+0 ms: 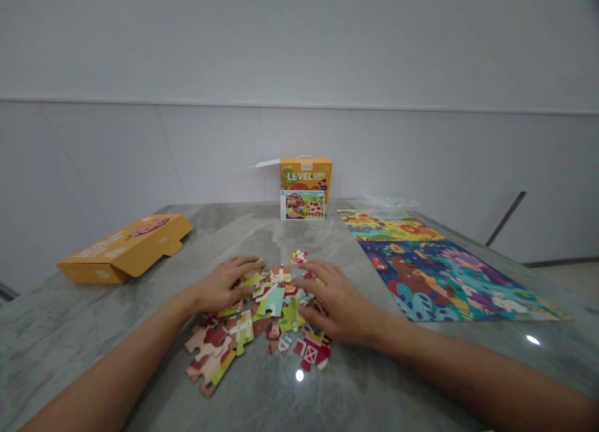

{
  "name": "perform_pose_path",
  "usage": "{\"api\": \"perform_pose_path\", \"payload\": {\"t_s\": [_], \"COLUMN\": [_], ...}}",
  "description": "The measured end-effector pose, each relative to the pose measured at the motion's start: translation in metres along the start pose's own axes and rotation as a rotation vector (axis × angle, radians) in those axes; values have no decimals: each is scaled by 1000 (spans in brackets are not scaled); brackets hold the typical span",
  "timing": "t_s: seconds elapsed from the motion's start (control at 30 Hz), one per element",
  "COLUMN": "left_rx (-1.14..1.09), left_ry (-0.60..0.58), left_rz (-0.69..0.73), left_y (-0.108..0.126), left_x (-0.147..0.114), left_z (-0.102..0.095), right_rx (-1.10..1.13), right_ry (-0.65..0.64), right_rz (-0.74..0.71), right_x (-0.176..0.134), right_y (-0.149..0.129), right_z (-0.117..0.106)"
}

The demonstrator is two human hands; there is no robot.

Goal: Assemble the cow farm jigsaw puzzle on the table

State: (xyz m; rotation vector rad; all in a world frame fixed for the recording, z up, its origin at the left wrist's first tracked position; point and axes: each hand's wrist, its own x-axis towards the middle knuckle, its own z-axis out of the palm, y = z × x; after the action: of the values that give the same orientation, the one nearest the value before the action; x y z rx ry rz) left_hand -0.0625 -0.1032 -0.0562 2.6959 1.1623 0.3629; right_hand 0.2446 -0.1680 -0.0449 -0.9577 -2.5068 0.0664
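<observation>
A loose heap of jigsaw puzzle pieces [270,302] lies on the grey table between my hands, many overlapping. My left hand [229,285] rests flat on the heap's left side, fingers stretched out. On the right side my right hand [330,298] lies over other pieces with its fingers spread. Nearer to me, a cow-patterned cluster of pieces [210,351] sits at the lower left. A piece with a red barn door [311,353] is just below my right hand. One small piece [298,256] lies apart beyond the heap. Pieces under both palms are hidden.
An orange "LEVEL UP!" box [306,170] stands by the wall, with a farm picture card [303,205] leaning at its front. To the left lies an orange box [128,248]. Assembled colourful puzzles [444,282] cover the right, with clear plastic wrapping [386,203] behind.
</observation>
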Motion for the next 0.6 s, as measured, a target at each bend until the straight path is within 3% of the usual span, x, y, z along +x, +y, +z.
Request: {"api": "perform_pose_path", "payload": {"t_s": [0.07, 0.17, 0.33, 0.6], "left_rx": [-21, -49, -122, -142], "left_ry": [-6, 36, 140, 262], "left_rz": [-18, -11, -7, -135], "left_y": [-3, 4, 16, 20], "left_x": [0, 3, 6, 11], "left_z": [3, 7, 7, 11], "right_rx": [34, 71, 107, 153], "right_ry": [-101, -202, -118, -17], "right_rz": [-96, -126, -80, -76], "right_x": [3, 6, 7, 10], "right_y": [-9, -15, -8, -2], "right_z": [6, 14, 22, 32]}}
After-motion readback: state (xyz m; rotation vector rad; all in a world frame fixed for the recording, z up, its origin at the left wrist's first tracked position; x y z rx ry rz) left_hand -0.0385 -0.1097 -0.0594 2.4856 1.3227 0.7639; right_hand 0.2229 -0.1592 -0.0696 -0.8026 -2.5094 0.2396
